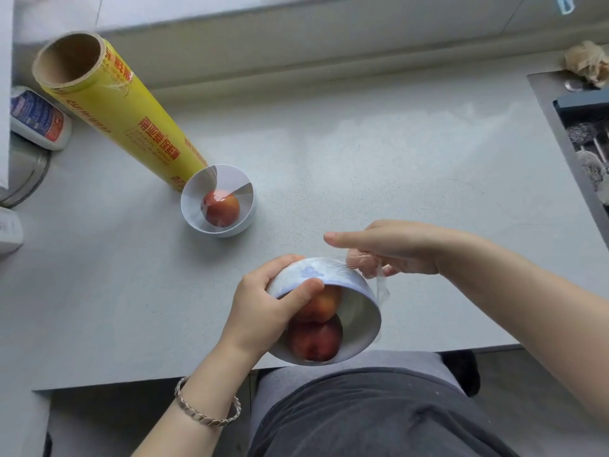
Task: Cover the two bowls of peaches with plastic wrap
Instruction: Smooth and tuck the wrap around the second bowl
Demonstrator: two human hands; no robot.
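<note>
Tilted peach bowl point(359, 315) is gripped by curled left hand point(260, 308) as plastic wrap point(382, 288) at its two o'clock is pinched by right hand point(402, 249)

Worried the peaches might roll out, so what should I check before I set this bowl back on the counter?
1. Grip: left hand holds the bowl at its rim: ok.
2. Film: right hand pinches the plastic wrap tail at the bowl's outside: ok.
3. Wrap sealed all round: cannot tell.
4. Both peaches inside: ok.
5. Bowl level: not ok, tipped toward the person.
6. The far bowl shows film sheen across its mouth: ok.
</note>
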